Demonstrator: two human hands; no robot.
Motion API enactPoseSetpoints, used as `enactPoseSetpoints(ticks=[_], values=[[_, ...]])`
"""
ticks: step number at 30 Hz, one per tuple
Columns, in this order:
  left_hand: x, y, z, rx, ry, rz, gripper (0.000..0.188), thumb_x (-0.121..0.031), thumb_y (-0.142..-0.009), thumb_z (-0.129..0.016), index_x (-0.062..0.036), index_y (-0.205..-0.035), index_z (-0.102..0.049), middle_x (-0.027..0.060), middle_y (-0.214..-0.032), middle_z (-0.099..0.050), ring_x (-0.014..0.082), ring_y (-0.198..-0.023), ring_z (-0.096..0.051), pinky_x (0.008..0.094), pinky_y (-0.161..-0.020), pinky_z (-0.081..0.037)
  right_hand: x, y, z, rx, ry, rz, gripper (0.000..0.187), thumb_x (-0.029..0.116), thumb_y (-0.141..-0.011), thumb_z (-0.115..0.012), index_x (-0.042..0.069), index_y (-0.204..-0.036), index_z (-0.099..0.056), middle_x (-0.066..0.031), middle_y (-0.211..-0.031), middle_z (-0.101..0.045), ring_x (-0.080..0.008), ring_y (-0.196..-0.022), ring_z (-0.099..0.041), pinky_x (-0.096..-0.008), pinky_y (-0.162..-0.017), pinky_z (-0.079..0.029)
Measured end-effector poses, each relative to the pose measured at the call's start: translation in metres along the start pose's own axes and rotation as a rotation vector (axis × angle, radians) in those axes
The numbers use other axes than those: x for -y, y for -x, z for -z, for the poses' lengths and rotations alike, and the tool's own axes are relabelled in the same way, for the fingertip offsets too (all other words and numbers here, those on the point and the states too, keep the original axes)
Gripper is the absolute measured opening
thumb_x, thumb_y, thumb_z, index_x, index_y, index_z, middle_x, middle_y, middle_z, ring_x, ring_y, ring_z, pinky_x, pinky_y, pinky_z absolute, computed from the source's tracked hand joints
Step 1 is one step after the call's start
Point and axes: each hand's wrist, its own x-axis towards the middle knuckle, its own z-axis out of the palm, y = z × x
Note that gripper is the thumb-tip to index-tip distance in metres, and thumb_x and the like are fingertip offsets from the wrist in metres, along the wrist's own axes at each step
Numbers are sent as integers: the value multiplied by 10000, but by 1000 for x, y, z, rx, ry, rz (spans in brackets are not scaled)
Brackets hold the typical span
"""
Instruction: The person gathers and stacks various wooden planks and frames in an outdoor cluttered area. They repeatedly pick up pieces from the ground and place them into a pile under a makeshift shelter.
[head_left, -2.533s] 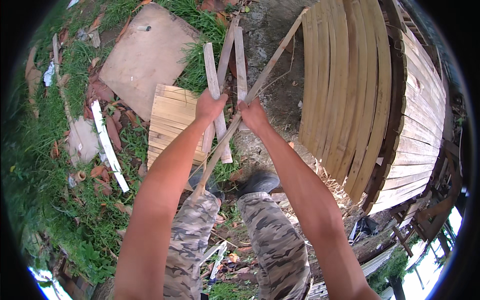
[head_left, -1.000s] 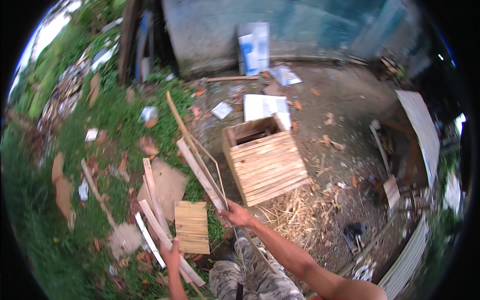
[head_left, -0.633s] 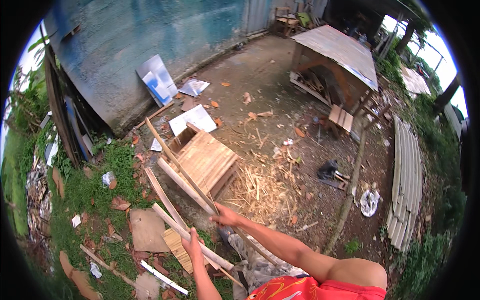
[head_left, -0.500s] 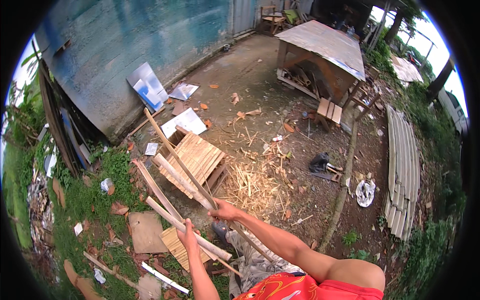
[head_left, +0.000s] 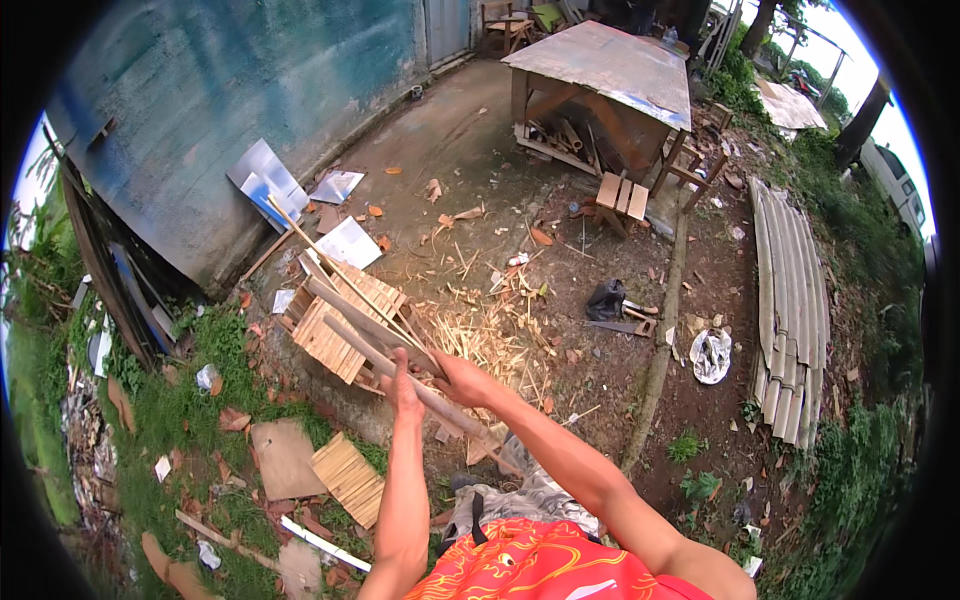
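Observation:
My left hand [head_left: 402, 388] is closed on the left side of a bundle of long bamboo poles [head_left: 350, 335], pale brown and smooth. Gripping the same bundle from the right is my right hand [head_left: 462, 381], only a short way from the left one. The poles slant from near my legs up and left, over a low bamboo-slat stool [head_left: 330, 348]. One thin strip [head_left: 290, 220] reaches farther than the others. Fingers on the far side of the poles are partly hidden.
Pale shavings [head_left: 480, 345] litter the ground beside the stool. A handsaw [head_left: 622, 326] lies by a black bag [head_left: 605, 299]. A slatted panel [head_left: 348, 480] rests on grass. A large table [head_left: 610, 70], a small stool [head_left: 622, 196] and corrugated sheets [head_left: 785, 310] stand or lie farther right.
My left hand has moved up and right, close to my right hand. The poles, spread apart before, are now gathered closer together. The view has shifted slightly.

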Motion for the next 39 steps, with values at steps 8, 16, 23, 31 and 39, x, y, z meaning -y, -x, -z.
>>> enactPoseSetpoints(ticks=[8,16,23,31,39], values=[[82,10,-71,39,45,9,464,-354,-831,-780,-50,-1113,-571,13,-966,-600,127,-821,-547,309,-754,-447,-74,40,69,89,299,-58,660,3,-827,-480,57,-1464,-318,-259,-1140,-605,-409,-962,-633,-475,-781,-513],[162,-5,-203,-143,-58,200,492,-227,-803,-806,-41,-1174,-542,46,-997,-616,167,-831,-596,323,-693,-488,-199,69,189,128,136,-162,787,114,-803,-620,75,-1498,-255,-300,-1132,-615,-431,-1002,-619,-466,-856,-496],[215,-17,-310,-116,-171,150,418,-268,-763,-832,-74,-1013,-559,12,-777,-566,126,-571,-543,267,-453,-442,-259,111,296,267,-270,-556,636,263,-890,-635,64,-1443,-394,-188,-1033,-676,-206,-742,-667,-354,-663,-553],[256,-69,-395,-98,-313,181,442,-167,-738,-847,-24,-1042,-559,58,-868,-626,153,-649,-583,292,-525,-475,-316,117,367,309,-591,-666,334,247,-977,-533,47,-1243,-512,-49,-886,-633,-107,-681,-615,-282,-561,-513],[325,-177,-489,-17,-296,72,396,-138,-768,-817,-21,-1049,-563,69,-836,-627,160,-604,-582,297,-478,-469,-386,59,433,77,-618,-755,217,258,-987,-538,49,-1024,-588,2,-712,-545,-91,-559,-489,-280,-486,-406]])
